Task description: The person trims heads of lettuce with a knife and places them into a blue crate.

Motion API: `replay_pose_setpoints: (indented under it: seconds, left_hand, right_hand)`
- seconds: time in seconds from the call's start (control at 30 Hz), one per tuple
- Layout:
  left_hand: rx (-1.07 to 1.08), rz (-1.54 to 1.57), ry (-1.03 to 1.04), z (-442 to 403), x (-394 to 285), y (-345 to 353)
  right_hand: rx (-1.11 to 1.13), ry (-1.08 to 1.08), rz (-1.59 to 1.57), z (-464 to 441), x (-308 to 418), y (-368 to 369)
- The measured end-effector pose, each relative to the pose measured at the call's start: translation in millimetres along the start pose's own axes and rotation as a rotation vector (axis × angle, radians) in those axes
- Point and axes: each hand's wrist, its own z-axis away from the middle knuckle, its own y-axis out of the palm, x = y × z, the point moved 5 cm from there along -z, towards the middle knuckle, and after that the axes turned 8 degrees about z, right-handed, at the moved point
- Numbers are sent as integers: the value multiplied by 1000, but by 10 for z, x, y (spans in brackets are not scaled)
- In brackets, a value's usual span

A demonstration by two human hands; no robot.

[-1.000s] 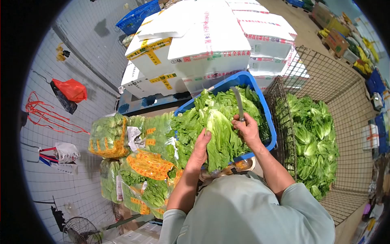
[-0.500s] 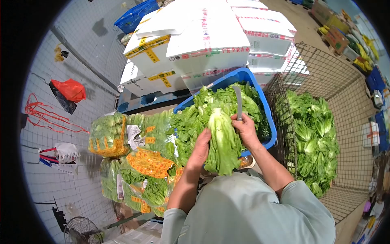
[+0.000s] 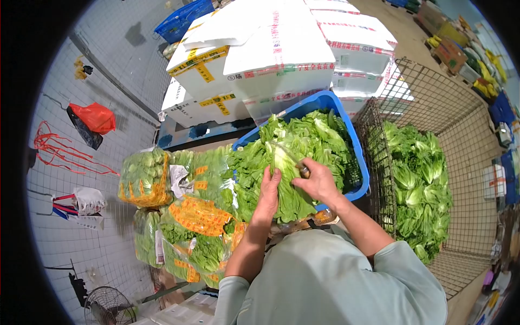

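Note:
A head of green lettuce (image 3: 288,187) lies over the near part of a blue basket (image 3: 355,149) heaped with leafy lettuce. My left hand (image 3: 268,190) is wrapped against its left side. On the right, my right hand (image 3: 318,181) is closed round the handle of a knife (image 3: 304,172). The curved blade points up and left over the lettuce's upper end and partly blends with the leaves. Cucumbers show along the basket's right side.
White boxes (image 3: 279,49) are stacked behind the basket. A wire cage (image 3: 471,179) holding lettuce stands to the right. Bagged greens (image 3: 143,179) with orange tape are piled on the left. A wire fan (image 3: 108,306) is at the lower left.
The knife has swung from upright beside the lettuce to lying across its upper end, as my right hand moved left and turned. The lettuce has tipped and shifted slightly left.

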Motion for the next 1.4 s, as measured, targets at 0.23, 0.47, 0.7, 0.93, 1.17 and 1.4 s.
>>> replay_pose_setpoints:
  seconds: [0.23, 0.47, 0.7, 0.93, 1.17, 1.4]
  left_hand:
    - [-148, -62, 78, 83, -59, -57]
    - [-128, -179, 102, 0, 4, -246]
    - [-13, -442, 179, 34, 0, -314]
    - [13, -518, 244, 64, -47, -273]
    - [16, -405, 47, 101, 175, -817]
    - [-39, 419, -346, 277, 191, -670]
  right_hand:
    - [79, -18, 146, -35, 16, 33]
    - [235, -17, 287, -153, 197, -135]
    - [490, 57, 221, -250, 264, -294]
    - [676, -17, 308, -386, 297, -408]
    - [633, 23, 284, -626, 621, -1037]
    - [100, -145, 325, -588, 365, -529]
